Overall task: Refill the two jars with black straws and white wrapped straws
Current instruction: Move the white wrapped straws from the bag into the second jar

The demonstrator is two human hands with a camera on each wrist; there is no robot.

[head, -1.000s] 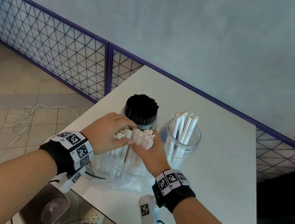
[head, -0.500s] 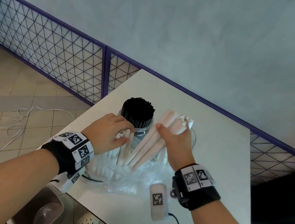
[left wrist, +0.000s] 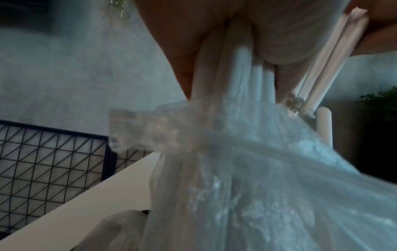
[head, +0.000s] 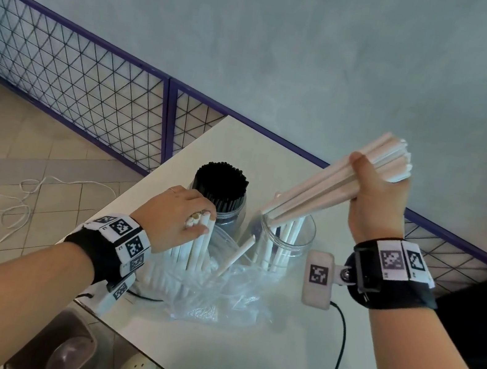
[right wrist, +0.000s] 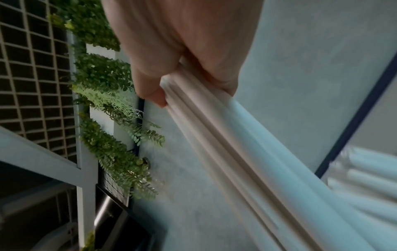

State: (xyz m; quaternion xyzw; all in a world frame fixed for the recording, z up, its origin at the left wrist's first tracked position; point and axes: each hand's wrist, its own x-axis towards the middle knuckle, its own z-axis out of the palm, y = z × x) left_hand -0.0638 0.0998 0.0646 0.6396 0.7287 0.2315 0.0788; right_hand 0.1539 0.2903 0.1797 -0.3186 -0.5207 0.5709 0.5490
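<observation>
Since half a second ago, our right hand (head: 373, 204) has lifted its bundle of white wrapped straws (head: 326, 186) up and away from the bag, so the bundle now slants down to the left with its lower tips right at the mouth of the right jar (head: 286, 240). Our fingers (head: 398, 182) are curled tight around the upper part of the bundle, thumb across the front; the right wrist view shows the same grip, though the straws blur out toward the bottom.

That right jar is clear plastic and only partly filled, with a handful of white wrapped straws standing inside. The left jar (head: 231, 219) sits just beside it and is packed full of black straws (head: 221, 185) standing upright, tops well above the rim.

Our left hand (head: 177, 220) hasn't budged: it's down at the plastic bag (head: 216, 296) in front of the jars, fingers wrapped around the tops of the remaining white straws (head: 195, 247) that stand upright in the bag. From the left wrist view we see those straws running down out of our palm into the crinkly clear plastic. One loose straw (head: 236, 256) leans diagonally out of the bag toward the right jar.

Both jars and the bag sit on the white counter (head: 237, 362), near its left edge.
</observation>
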